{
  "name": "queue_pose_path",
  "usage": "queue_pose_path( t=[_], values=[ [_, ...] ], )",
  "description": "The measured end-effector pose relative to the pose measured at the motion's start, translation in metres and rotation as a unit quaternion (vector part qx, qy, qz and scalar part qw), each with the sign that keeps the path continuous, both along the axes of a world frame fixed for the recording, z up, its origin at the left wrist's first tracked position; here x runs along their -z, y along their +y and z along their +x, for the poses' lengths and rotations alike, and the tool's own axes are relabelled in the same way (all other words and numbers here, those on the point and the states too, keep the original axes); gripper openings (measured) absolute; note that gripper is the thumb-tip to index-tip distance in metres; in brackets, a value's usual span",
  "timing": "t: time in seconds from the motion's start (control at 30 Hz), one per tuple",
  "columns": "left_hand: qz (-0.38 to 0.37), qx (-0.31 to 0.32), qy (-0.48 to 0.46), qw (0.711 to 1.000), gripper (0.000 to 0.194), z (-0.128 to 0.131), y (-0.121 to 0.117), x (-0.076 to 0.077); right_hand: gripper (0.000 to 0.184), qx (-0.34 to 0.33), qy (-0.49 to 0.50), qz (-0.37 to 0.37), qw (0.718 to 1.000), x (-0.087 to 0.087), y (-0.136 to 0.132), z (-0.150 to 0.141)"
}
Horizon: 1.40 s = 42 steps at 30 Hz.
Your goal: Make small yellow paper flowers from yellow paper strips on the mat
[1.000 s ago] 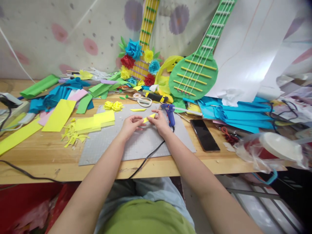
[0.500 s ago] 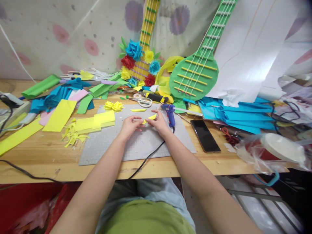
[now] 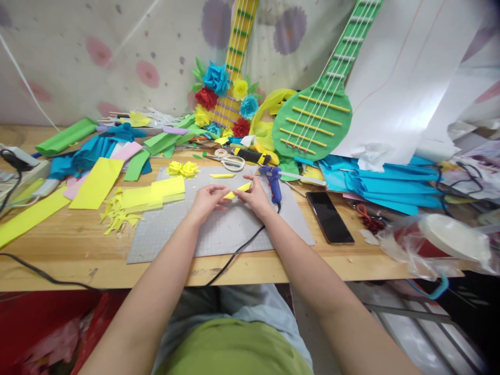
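Note:
Above the grey cutting mat [image 3: 230,237], my left hand [image 3: 208,202] and my right hand [image 3: 255,198] pinch a small folded strip of yellow paper [image 3: 238,191] between them, one at each end. A second yellow folded strip [image 3: 222,176] lies on the mat just beyond my fingers. To the right of my right hand rests a blue glue gun [image 3: 274,186], its black cord running under my right wrist. Two yellow paper flowers [image 3: 183,169] sit at the mat's far left edge, and flat yellow paper pieces [image 3: 167,188] overlap its left side.
Scissors [image 3: 233,164] and a black-yellow cutter [image 3: 252,155] lie behind the mat. A phone [image 3: 329,217] is on the right, near a plastic-wrapped tub [image 3: 449,237]. Green [image 3: 312,125] and yellow [image 3: 239,41] paper guitars lean at the back. Blue crepe paper [image 3: 383,179] is piled to the right.
My left hand's fingers have shifted slightly left along the yellow strip, so more of it shows. The right hand stays almost where it was.

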<state>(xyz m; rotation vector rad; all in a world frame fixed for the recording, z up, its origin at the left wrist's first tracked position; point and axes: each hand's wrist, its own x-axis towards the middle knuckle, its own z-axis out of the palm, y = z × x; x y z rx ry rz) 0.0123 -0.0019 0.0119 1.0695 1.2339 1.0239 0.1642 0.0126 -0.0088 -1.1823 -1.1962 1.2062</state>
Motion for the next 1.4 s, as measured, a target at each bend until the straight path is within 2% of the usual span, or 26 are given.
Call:
queue_pose_path(
  t=[0.1, 0.3, 0.57, 0.8, 1.27, 1.4],
  values=[
    [0.01, 0.004, 0.007, 1.0, 0.04, 0.0, 0.001, 0.002, 0.058, -0.002, -0.01, 0.001, 1.0, 0.0, 0.0, 0.0],
    [-0.027, -0.008, 0.012, 1.0, 0.026, 0.001, 0.002, -0.001, 0.058, -0.002, -0.008, 0.0, 1.0, 0.001, 0.0, -0.001],
    [-0.049, 0.029, 0.024, 0.998, 0.035, -0.015, 0.002, -0.005, 0.059, -0.011, 0.004, -0.003, 1.0, 0.004, 0.002, -0.003],
    [0.018, 0.003, 0.028, 0.999, 0.038, -0.01, 0.003, 0.0, 0.058, -0.015, -0.022, 0.02, 0.999, 0.009, 0.004, -0.006],
    [0.039, 0.009, 0.032, 0.999, 0.038, -0.006, 0.003, 0.001, 0.059, -0.028, -0.02, 0.03, 0.999, 0.009, 0.002, -0.009],
    [0.059, -0.007, 0.044, 0.997, 0.037, -0.005, 0.004, 0.003, 0.059, -0.026, -0.012, 0.029, 0.999, 0.008, 0.003, -0.01]
  ],
)
